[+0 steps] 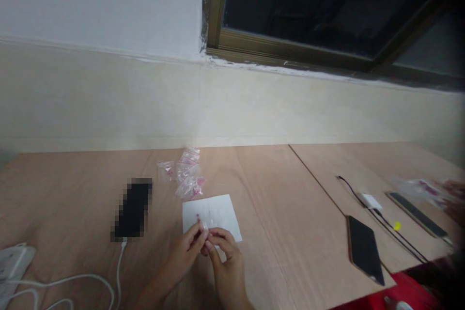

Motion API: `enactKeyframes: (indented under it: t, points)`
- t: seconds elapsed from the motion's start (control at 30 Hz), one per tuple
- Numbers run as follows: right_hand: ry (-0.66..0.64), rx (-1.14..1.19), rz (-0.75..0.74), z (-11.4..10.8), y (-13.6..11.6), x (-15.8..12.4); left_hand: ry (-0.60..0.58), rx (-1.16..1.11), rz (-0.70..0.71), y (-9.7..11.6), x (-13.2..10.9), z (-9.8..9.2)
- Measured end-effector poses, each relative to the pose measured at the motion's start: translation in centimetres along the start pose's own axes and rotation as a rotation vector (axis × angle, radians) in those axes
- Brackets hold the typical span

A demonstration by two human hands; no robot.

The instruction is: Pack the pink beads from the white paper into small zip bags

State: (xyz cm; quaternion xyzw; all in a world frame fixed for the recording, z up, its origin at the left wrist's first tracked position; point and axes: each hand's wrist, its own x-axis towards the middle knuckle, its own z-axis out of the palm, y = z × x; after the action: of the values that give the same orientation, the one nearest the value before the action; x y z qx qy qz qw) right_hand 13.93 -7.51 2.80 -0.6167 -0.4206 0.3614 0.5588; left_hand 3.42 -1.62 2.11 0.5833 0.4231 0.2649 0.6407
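My left hand (193, 241) and my right hand (225, 253) meet over the near part of a white paper sheet (227, 210). Between the fingertips is a small clear plastic bag (204, 226); both hands pinch at it, though the fingers cover most of it. Small reddish bits (198, 216) show on or above the paper beside my left fingertips; I cannot make out what they are. Just beyond the sheet lies a pile of clear zip bags (189, 177) with pink-red edges, and one more bag (166, 171) lies to its left.
A dark phone (134, 209) with a white cable (119, 271) lies left, near a white power strip (14, 264). Rightward are another phone (364, 249), a white adapter (371, 201) with dark cables and a third phone (417, 214). Another person's hand (455, 191) is near plastic bags (423, 189).
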Motion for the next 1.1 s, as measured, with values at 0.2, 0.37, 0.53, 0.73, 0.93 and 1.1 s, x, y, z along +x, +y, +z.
enactKeyframes:
  t: [0.2, 0.37, 0.53, 0.73, 0.93, 1.1]
  points:
    - [-0.193, -0.065, 0.025, -0.2, -0.5, 0.0, -0.009, 0.058, -0.049, -0.8, -2.0, -2.6]
    - [-0.198, -0.199, 0.109, 0.8, -0.5, -0.9, 0.069, 0.044, -0.108, -0.7, -2.3, -2.4]
    - [-0.266, -0.152, 0.214, 1.4, 0.1, -1.0, 0.101, 0.116, -0.138, -1.0, -2.6, -1.9]
    - [-0.362, 0.026, 0.297, 0.3, 0.4, 0.1, 0.011, 0.156, -0.106, -0.7, -3.1, -1.8]
    - [-0.143, -0.160, 0.138, -0.2, 0.5, 1.2, -0.059, 0.204, -0.113, 0.4, -3.0, -2.4]
    - [-0.072, -0.293, -0.075, 0.2, 0.0, 1.0, 0.004, 0.417, -0.057, 0.1, -1.9, -3.1]
